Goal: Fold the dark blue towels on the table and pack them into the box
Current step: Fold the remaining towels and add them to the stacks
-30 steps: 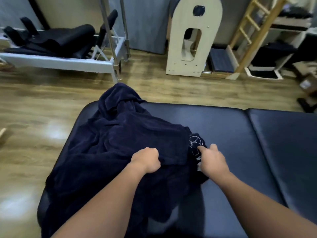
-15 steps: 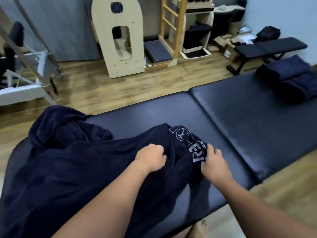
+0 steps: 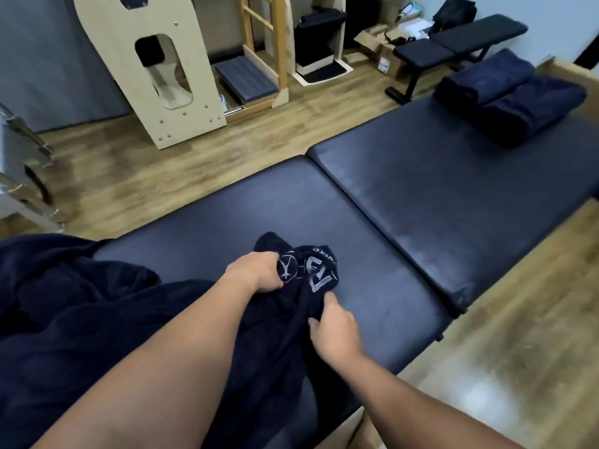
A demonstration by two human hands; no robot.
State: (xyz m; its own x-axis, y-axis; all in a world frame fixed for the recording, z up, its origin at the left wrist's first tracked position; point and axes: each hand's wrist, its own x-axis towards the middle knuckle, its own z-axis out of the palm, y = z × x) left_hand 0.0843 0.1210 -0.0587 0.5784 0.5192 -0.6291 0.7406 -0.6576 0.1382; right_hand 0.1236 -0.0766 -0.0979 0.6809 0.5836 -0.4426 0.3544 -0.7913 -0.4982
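Left hand [image 3: 259, 273]: fist bunching crumpled dark blue terry towel [image 3: 97, 319] (at white logo).
Right hand [image 3: 335, 330]: apparently pinching towel edge.

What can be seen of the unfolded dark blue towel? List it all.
The unfolded dark blue towel looks like thick, soft terry and lies crumpled over the left end of the padded table. White embroidered lettering and a round emblem show at its bunched corner. The left hand grips that corner; the right hand pinches the edge beside it.
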